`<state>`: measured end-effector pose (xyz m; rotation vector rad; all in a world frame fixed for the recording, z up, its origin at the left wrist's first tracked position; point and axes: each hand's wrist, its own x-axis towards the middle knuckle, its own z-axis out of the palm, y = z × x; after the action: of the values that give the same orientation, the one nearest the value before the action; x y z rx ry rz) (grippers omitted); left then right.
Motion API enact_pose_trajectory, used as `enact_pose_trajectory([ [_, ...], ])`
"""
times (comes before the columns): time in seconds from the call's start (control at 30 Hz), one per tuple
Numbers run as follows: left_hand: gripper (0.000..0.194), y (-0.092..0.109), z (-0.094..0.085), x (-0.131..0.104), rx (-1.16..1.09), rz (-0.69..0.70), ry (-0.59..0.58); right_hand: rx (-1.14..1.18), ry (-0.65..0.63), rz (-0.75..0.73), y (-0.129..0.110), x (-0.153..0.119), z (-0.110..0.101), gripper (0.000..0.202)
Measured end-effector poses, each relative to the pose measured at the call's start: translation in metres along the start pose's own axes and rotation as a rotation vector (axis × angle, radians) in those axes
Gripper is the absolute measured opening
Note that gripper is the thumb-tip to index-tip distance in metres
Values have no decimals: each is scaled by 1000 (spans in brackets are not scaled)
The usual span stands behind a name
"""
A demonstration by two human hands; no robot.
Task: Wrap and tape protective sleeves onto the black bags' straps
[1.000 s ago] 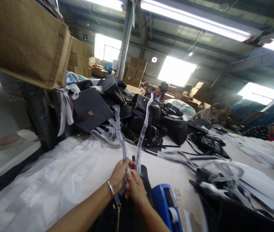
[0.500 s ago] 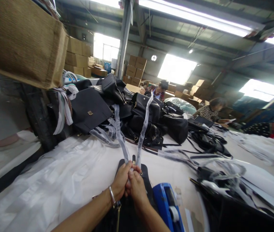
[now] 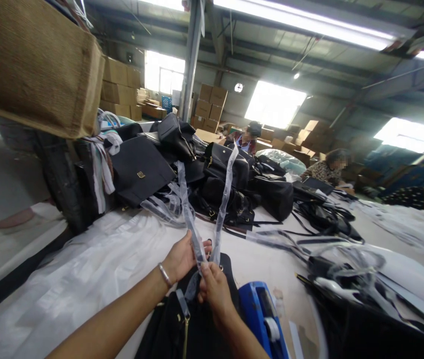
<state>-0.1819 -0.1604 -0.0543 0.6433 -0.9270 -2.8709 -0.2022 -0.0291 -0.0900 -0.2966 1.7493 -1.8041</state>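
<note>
The single view comes from the wearer's head, set above the desk (image 3: 243, 254) and facing forward and down across it. The left hand (image 3: 182, 257) and right hand (image 3: 215, 289) show near, low around the middle, with the forearms running in from the bottom edge. The bag (image 3: 204, 329) beneath them is close too, cut off by that edge. A brown sack (image 3: 32, 65) crowds the upper left, near the lens. Beyond the hands, the view reaches over the heap (image 3: 230, 164) to boxes (image 3: 212, 107) and windows (image 3: 275, 104) far off, taking in ceiling lights (image 3: 301, 22) along the top. The field is wide, and the post (image 3: 192, 65) leans right at its top.
</note>
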Motion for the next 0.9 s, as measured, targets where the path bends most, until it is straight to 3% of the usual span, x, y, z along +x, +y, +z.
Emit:
enact_pose_trajectory([
  [0.17,23,-3,14,16,-61,109,111,-102,39,-55,6,-6,3,51],
  [0.37,25,-27,26,11,-4,339,265,-178,102,-98,11,-9,8,48],
  [0.53,24,-39,27,8,107,407,357,-184,135,-88,11,-10,9,49],
  [0.9,26,-56,19,-3,290,381,322,-149,146,11,14,-3,5,46],
])
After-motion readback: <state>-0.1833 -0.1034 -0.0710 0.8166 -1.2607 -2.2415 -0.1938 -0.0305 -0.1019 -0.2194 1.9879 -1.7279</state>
